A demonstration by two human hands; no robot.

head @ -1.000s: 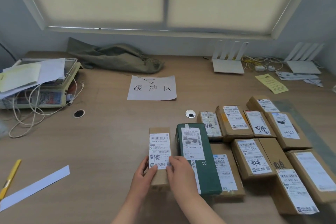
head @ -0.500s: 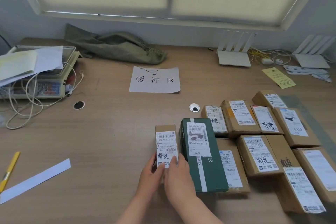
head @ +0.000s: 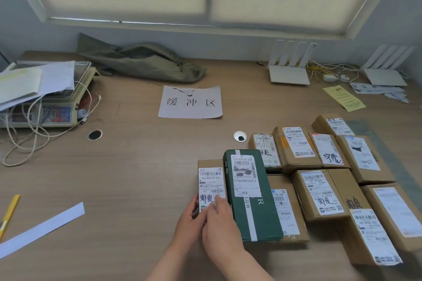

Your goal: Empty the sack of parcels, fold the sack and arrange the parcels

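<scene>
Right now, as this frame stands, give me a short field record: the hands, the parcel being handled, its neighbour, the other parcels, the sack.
left hand: holds the left edge of the small brown parcel
right hand: rests on that parcel's near end, fingers on its label
small brown parcel: flat on the table, label up, close beside the green box
other parcels: brown boxes in rows right of the green box, labels up
sack: rumpled, at the table's back edge, not neatly folded

Soft window light, warped edges
</scene>
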